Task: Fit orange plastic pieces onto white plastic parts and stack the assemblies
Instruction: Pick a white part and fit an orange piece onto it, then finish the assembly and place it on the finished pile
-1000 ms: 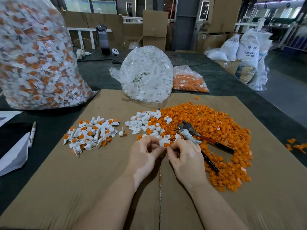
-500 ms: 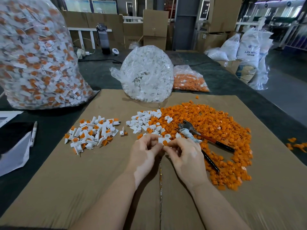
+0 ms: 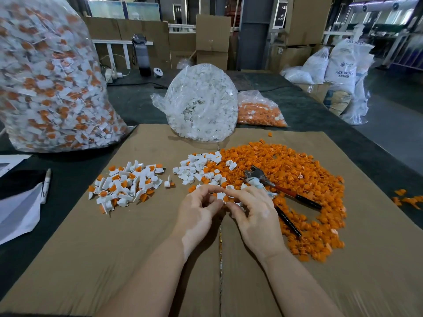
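My left hand and my right hand meet over the cardboard sheet, fingertips pinched together on a small white part with an orange piece between them. Behind the hands lies a heap of loose orange pieces, with a smaller cluster of loose white parts at its left edge. Further left sits a pile of finished white-and-orange assemblies.
Pliers with red and black handles rest on the orange heap beside my right hand. Behind stand a large bag of assemblies, a bag of white parts and a bag of orange pieces. A marker and papers lie at left.
My hands have stayed together at the same spot, and my fingers have shifted slightly on the white part and orange piece. The piles have not moved.
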Demonstrator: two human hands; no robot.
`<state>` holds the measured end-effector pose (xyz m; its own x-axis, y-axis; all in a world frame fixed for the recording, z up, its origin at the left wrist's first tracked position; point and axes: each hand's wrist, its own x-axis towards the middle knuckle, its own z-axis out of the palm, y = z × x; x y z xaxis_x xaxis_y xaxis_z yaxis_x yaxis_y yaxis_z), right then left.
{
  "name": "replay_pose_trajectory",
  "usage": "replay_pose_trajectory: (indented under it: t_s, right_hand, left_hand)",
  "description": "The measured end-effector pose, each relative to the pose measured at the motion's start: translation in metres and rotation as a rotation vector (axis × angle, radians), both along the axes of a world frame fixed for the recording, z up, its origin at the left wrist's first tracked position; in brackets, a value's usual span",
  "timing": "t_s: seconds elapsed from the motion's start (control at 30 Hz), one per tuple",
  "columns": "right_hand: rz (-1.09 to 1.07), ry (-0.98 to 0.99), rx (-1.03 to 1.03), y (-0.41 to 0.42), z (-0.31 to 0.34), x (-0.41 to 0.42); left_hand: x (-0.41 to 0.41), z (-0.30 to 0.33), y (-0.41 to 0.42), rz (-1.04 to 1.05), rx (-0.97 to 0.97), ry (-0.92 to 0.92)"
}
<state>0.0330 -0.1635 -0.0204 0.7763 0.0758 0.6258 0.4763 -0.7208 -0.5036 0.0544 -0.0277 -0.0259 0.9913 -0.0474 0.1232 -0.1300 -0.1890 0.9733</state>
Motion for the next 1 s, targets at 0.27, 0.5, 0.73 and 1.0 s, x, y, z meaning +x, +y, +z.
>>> replay_pose_trajectory:
  t_s: [0.27,0.5,0.73,1.0]
  right_hand:
    - [-0.011,0.027,-0.033,0.000,-0.001,0.002]
    - [-0.482,0.168,-0.107,-0.015,0.010,0.002]
    - [-0.657,0.766,-0.396,-0.041,0.029,0.015]
    - [-0.559,0.636,-0.329,-0.044,0.040,0.018]
  left_hand:
    - [-0.001,0.004,-0.003,0.027,0.041,-0.047]
    - [0.004,0.006,-0.003,0.059,-0.031,0.000]
    - [0.008,0.008,-0.006,0.078,-0.085,0.044]
    - [0.014,0.010,-0.010,0.069,-0.225,0.151]
